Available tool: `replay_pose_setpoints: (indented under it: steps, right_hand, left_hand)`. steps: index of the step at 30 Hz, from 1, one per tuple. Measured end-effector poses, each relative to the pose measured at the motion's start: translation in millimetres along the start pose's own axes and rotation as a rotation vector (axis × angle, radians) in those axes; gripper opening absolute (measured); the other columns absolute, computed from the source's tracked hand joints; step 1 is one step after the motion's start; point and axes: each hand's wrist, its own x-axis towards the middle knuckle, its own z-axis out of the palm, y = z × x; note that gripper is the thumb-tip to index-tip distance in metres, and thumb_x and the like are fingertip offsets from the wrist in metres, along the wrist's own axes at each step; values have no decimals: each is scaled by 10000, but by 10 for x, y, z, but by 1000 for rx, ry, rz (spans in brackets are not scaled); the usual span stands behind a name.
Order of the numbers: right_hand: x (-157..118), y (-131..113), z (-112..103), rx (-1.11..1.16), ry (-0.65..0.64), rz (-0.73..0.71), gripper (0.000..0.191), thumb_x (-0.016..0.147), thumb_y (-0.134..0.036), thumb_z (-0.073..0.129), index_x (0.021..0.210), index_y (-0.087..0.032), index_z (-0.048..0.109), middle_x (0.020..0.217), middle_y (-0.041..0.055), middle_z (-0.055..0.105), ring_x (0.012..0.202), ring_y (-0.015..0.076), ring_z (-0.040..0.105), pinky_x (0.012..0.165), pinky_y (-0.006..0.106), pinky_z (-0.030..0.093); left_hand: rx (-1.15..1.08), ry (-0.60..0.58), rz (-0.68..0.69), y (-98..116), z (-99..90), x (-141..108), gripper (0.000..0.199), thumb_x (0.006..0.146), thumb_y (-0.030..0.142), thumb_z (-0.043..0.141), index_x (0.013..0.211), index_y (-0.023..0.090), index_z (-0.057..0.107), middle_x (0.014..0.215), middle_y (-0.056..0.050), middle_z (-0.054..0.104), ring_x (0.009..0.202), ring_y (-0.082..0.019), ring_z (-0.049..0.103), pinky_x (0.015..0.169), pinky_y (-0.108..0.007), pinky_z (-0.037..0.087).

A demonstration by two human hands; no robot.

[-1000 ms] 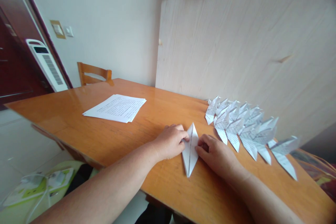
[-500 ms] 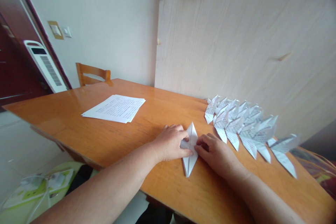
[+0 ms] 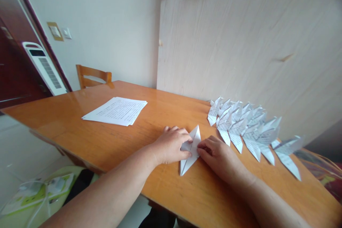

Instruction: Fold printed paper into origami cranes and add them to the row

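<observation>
A white sheet of paper, folded into a narrow diamond, lies on the wooden table between my hands. My left hand grips its left side, with the thumb and fingers lying over the paper. From the right, my right hand pinches the diamond's right edge between thumb and curled fingers. A crease runs lengthwise down the paper, partly covered by my left fingers. Beyond my right hand stand several folded paper pieces with pointed wings, printed with text and set close together in rows.
A stack of printed sheets lies on the left of the table. Behind the table are a wooden chair and a wall panel. A power strip with cables rests below the near left edge.
The folded paper has turned slightly clockwise, its lower tip swinging left and its upper tip right. Both hands keep hold of it. The stack and the rows are unchanged.
</observation>
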Motion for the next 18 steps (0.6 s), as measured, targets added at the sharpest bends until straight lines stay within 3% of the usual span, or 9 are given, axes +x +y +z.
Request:
replay_pose_setpoints:
  steps: [7,15,18]
  right_hand:
    - [-1,22,15,-12,51,-43,203,912,-249,541,957,-250,739,941,54,661,888,210,631,802,320,478]
    - [64,174,7,-14,155,-51,329,927,-215,471,1180,-205,682,1180,103,690,1096,264,622,953,413,484]
    - [80,220,5,-39,153,-94,386,948,-231,458,1290,-190,632,1333,109,637,1256,276,549,1064,448,424]
  left_hand:
    - [20,-33,65,-12,35,-33,382,852,301,607,1228,350,650,1345,15,618,1206,-275,499,965,-422,325]
    - [-24,-47,100,-6,16,-49,435,810,218,577,1205,374,672,1314,36,648,1245,-262,484,1030,-426,306]
    - [-58,-81,121,-11,4,-53,482,775,191,576,1201,391,676,1323,64,647,1300,-272,451,1087,-457,258]
